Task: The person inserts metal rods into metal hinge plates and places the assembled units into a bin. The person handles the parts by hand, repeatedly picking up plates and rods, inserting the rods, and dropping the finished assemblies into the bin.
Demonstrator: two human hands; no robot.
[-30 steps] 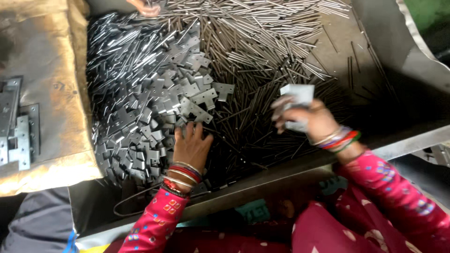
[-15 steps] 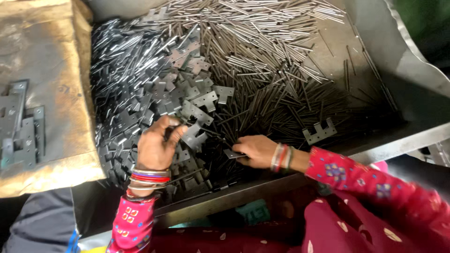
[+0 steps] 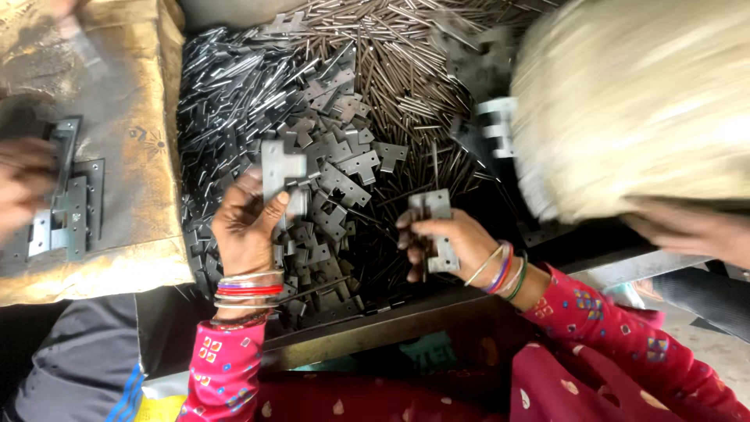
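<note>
My left hand (image 3: 247, 227) is raised over a heap of grey metal hinge leaves (image 3: 328, 180) and holds one flat T-shaped hinge leaf (image 3: 280, 170) between thumb and fingers. My right hand (image 3: 449, 244) is shut on another hinge piece (image 3: 436, 227), held upright near the tray's front edge. Both wrists wear coloured bangles and pink patterned sleeves. Behind the leaves lies a mass of thin metal pins (image 3: 391, 62).
The metal tray (image 3: 406, 316) holds the parts. A gold cloth surface (image 3: 125, 133) at left carries assembled hinges (image 3: 70, 211), where another person's hand (image 3: 19, 184) rests. A blurred pale bulky shape (image 3: 633, 101) with another person's hand (image 3: 687, 230) fills the upper right.
Both hands have lifted from the heap, each with a hinge piece. A blurred pale shape has entered at upper right, and another person's hand has appeared at the left.
</note>
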